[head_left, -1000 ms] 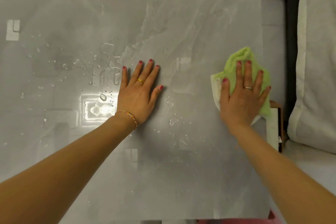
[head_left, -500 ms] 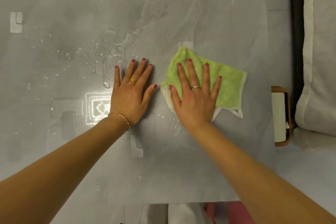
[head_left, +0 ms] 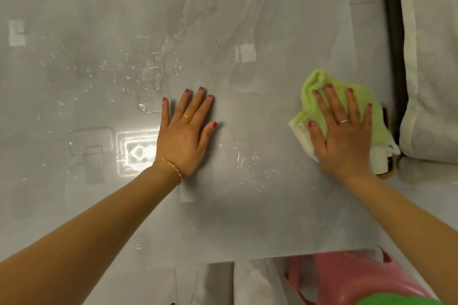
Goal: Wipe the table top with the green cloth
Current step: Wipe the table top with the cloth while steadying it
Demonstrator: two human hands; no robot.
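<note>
Cloth [head_left: 319, 96] has swept back from centre to the tabletop [head_left: 247, 218] right edge. Right hand [head_left: 343, 136] presses it flat, no grip; left hand [head_left: 184, 134] flat, bracing. Risk: cloth overhangs, may slip off; droplets [head_left: 143, 74] on the left missed.

Beyond your table's right edge: white cushion [head_left: 431, 57] against a dark gap [head_left: 394, 32] — pale tiled floor [head_left: 247, 285] below the near edge, pink plastic stool [head_left: 347, 277] at the near-right corner.
</note>
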